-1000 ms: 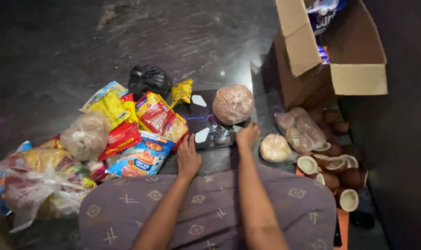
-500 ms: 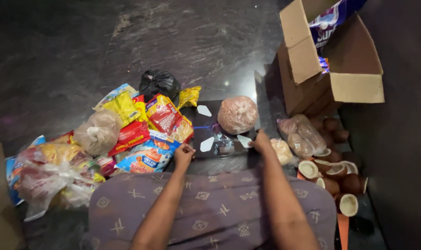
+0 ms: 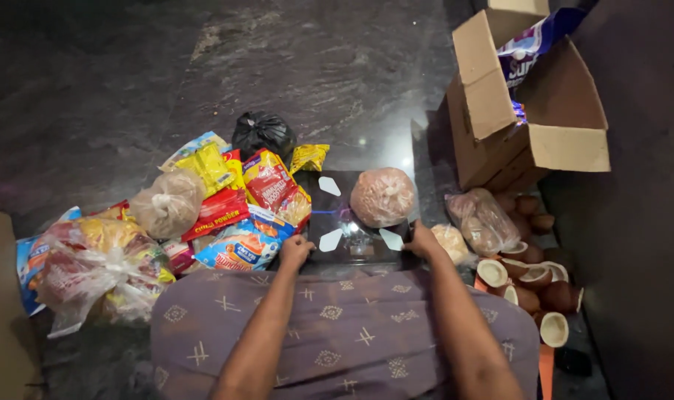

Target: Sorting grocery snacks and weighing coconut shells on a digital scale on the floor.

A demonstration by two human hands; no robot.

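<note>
A flat black weighing scale (image 3: 337,215) with white markers lies on the dark stone floor in front of my lap. On its right half sits a clear bag of reddish-brown grains (image 3: 382,196). My left hand (image 3: 296,250) is curled at the scale's near left corner. At the near right corner, my right hand (image 3: 423,241) grips the edge, just below the grain bag. My patterned purple garment (image 3: 352,333) covers my lap under both forearms.
Colourful snack and spice packets (image 3: 266,178), a black bag (image 3: 263,133) and knotted clear bags (image 3: 168,204) crowd the left. An open cardboard box (image 3: 500,111) stands at the back right. Halved coconuts (image 3: 529,278) and two small clear bags (image 3: 485,222) lie at the right.
My right hand has drawn back from beside the grain bag to the scale's near right corner. My left hand stays at the near left corner. The view has shifted slightly.
</note>
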